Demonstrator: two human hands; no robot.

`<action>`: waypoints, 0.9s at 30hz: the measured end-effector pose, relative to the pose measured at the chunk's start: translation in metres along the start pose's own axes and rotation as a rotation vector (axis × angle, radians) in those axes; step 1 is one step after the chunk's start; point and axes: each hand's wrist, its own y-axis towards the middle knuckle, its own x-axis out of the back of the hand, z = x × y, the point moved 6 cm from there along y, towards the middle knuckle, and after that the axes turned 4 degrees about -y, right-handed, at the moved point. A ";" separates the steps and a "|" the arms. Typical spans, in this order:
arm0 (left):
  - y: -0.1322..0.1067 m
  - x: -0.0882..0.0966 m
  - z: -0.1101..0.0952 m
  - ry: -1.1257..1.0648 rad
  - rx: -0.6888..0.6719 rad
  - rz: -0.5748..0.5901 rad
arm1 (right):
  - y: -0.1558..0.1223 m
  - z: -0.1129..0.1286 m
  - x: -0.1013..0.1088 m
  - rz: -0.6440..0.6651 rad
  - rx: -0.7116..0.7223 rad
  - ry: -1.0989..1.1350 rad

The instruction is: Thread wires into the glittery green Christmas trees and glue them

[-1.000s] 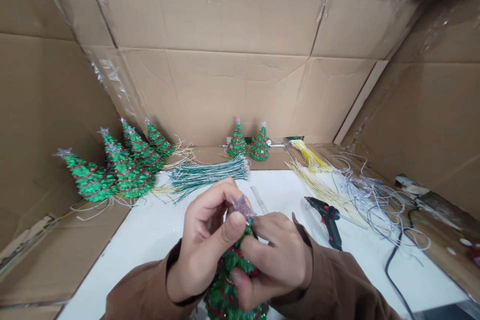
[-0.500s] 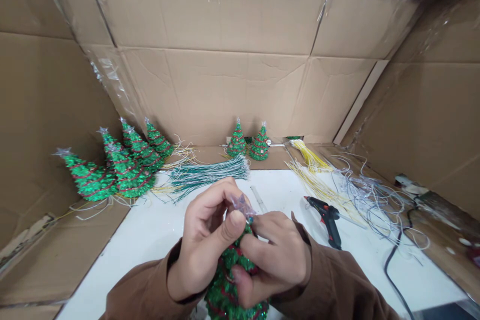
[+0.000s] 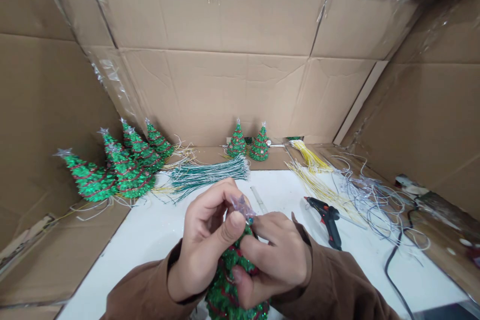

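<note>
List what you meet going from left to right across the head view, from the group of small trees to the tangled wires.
Group of small trees, left hand, clear star, right hand, glue gun, tangled wires.

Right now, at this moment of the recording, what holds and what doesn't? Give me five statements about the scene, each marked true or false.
1. The left hand has its fingers at the clear star atop the nearest tree. True.
2. The right hand grips the glue gun. False: it is on the nearest tree; the glue gun lies on the white tabletop.
3. The green wires lie left of the glue gun. True.
4. The two back trees lie toppled. False: they stand upright.
5. Both sleeves are brown. True.
</note>
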 end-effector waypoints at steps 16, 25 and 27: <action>0.011 0.012 0.011 -0.059 0.022 -0.143 | -0.009 -0.024 -0.008 0.040 -0.265 0.268; 0.011 0.013 0.008 -0.132 0.016 -0.179 | -0.017 -0.040 -0.018 0.366 -0.506 0.683; 0.011 0.014 0.008 -0.140 -0.010 -0.190 | -0.016 -0.043 -0.019 0.480 -0.533 0.737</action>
